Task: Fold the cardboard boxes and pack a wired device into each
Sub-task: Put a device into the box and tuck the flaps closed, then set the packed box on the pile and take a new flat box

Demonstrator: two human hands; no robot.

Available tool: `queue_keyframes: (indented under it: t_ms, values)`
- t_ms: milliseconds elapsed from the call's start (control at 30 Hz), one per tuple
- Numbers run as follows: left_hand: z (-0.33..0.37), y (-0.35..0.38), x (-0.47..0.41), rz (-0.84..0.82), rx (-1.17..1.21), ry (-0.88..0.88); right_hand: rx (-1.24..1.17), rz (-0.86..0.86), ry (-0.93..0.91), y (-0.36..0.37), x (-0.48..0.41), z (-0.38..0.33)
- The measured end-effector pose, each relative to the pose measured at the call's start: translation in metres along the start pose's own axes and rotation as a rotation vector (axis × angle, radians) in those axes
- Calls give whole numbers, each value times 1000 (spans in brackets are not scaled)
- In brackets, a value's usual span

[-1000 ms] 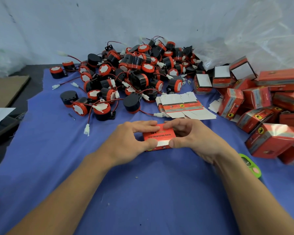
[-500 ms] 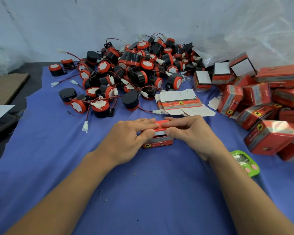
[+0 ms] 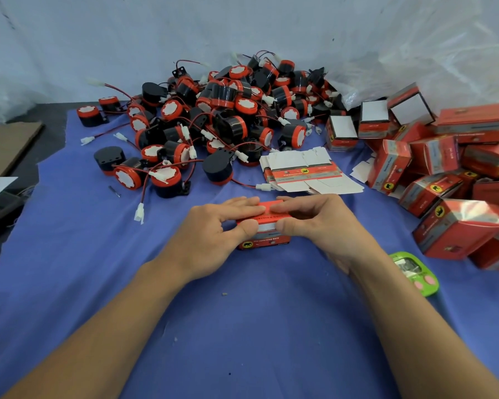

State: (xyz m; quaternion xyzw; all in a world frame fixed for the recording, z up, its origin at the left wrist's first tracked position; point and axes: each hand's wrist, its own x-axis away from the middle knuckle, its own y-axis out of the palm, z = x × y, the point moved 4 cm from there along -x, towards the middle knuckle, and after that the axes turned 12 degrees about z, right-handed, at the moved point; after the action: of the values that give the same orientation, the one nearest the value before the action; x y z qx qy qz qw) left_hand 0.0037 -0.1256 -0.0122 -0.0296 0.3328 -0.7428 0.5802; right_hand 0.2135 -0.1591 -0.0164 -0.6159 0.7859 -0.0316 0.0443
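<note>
left hand, right hand, box between (pinched)

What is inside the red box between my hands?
The red box shows only its printed front. The left hand and right hand grip its top, so the inside is hidden.

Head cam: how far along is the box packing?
Done: folded red cardboard boxes piled at right, contents unseen. In hand: left hand and right hand pinch one red cardboard box on blue cloth. To do: stack of flat box blanks, heap of black-and-red wired devices.
</note>
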Motion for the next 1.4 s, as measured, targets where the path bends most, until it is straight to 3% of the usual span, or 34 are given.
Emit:
queue_keyframes:
  t_ms: [200, 433, 1000, 1133, 1300, 1400]
  values:
    - [0, 2, 0, 41, 63, -32, -24, -146, 64, 1, 1, 0]
    - [-4, 2, -2, -4, 230, -143, -48, -64, 111, 1, -1, 1]
    - [-7, 9, -3, -15, 275, -145, 28, -45, 98, 4, 3, -5]
    - [-7, 9, -3, 55, 233, -156, 15, -59, 136, 10, 3, -2]
    - [-11, 13, -2, 66, 90, -208, 406, -125, 26, 13, 8, -9]
    - [-14, 12, 0, 69, 91, -205, 461, -110, -44, 6, 13, -21]
